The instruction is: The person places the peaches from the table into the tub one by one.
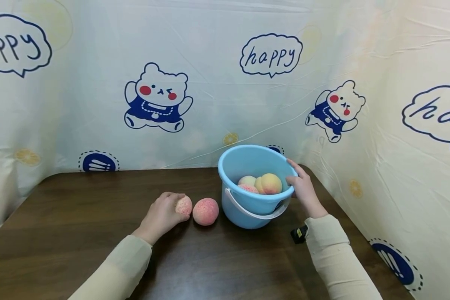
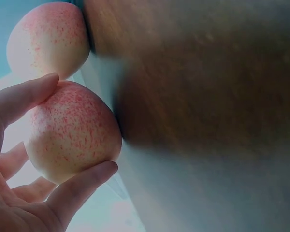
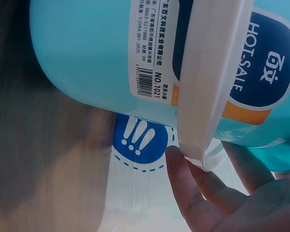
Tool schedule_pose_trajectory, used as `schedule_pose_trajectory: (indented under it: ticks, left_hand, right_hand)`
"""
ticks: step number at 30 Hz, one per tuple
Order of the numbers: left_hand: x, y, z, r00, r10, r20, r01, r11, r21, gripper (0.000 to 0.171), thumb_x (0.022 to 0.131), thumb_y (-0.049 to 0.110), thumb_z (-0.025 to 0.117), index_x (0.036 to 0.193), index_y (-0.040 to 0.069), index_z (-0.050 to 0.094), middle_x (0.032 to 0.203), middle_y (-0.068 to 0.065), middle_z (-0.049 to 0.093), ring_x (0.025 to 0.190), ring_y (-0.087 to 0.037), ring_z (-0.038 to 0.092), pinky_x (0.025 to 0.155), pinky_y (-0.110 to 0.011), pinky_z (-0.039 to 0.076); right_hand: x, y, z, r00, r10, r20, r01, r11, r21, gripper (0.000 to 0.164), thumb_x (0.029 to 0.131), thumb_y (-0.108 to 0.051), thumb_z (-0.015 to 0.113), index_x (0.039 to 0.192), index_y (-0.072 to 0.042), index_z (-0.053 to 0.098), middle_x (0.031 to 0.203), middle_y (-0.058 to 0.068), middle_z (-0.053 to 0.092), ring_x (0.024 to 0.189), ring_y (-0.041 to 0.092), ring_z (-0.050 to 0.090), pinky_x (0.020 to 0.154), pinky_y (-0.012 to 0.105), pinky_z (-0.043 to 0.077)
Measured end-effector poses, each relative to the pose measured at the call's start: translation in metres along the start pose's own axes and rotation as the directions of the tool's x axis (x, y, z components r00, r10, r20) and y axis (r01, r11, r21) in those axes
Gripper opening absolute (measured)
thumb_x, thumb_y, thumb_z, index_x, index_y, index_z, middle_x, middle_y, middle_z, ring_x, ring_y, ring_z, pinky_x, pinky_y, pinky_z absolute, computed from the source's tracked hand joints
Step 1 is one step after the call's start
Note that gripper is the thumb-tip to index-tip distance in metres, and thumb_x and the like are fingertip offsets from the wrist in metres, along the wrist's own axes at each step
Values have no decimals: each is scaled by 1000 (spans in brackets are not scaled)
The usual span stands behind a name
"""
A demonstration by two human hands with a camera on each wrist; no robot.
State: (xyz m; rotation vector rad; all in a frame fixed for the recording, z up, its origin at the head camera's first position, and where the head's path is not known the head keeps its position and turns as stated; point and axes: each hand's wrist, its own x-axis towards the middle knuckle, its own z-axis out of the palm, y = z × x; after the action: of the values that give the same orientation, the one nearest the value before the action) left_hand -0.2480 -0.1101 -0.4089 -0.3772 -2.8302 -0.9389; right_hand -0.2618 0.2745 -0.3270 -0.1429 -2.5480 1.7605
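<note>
My left hand [image 1: 164,213] pinches a pink-speckled peach [image 1: 184,205] on the wooden table between thumb and fingers; in the left wrist view this peach [image 2: 75,133] sits low against the tabletop. Just right of it lies a second, pinker peach [image 1: 206,211], close beside the blue bucket [image 1: 243,211]. At the bucket's right side my right hand [image 1: 304,189] grips the rim, thumb over the inner edge. Several fruits lie inside, among them a yellow-orange peach [image 1: 271,183] and a pink-speckled one [image 1: 248,188]. The bucket's white handle [image 3: 210,72] hangs down its outside.
The brown table [image 1: 78,221] ends at a patterned curtain [image 1: 210,96] behind and to the right. A small black object [image 1: 298,234] lies near the right sleeve [image 1: 330,246]. On the bucket's side is a printed label [image 3: 152,53].
</note>
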Motion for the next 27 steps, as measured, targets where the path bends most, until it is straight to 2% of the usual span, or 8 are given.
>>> schedule_pose_trajectory:
  ticks: [5, 13, 17, 27]
  left_hand:
    - [0, 0, 1, 1000, -13, -6, 13, 1000, -12, 61, 78, 23, 82, 131, 1, 62, 131, -26, 58, 119, -42, 58, 96, -56, 48]
    - [-5, 0, 4, 999, -9, -45, 9, 1000, -13, 61, 80, 24, 81, 133, 2, 61, 131, -26, 57, 120, -44, 57, 97, -59, 46]
    - [-5, 2, 5, 997, 13, -76, -14, 1000, -12, 62, 78, 23, 82, 132, 1, 61, 130, -26, 58, 119, -43, 57, 98, -60, 45]
    - [-2, 8, -3, 995, 12, -96, -15, 999, -32, 63, 79, 22, 82, 135, 2, 59, 134, -26, 55, 121, -44, 56, 97, -57, 48]
  right_hand:
    - [0, 0, -2, 1000, 3, 0, -3, 1000, -5, 71, 91, -10, 40, 158, -26, 23, 163, 15, 21, 129, 42, 42, 84, 40, 56]
    - [0, 0, -1, 1000, 3, -3, -3, 1000, 0, 71, 91, -10, 39, 158, -25, 24, 162, 16, 24, 124, 41, 45, 73, 30, 54]
    - [-1, 0, -1, 1000, 4, -2, -4, 1000, -1, 71, 91, -10, 39, 158, -25, 24, 162, 16, 24, 123, 40, 46, 74, 31, 55]
    - [0, 1, 0, 1000, 4, -1, -4, 1000, -4, 72, 90, -9, 40, 158, -26, 24, 163, 15, 22, 127, 41, 43, 80, 36, 55]
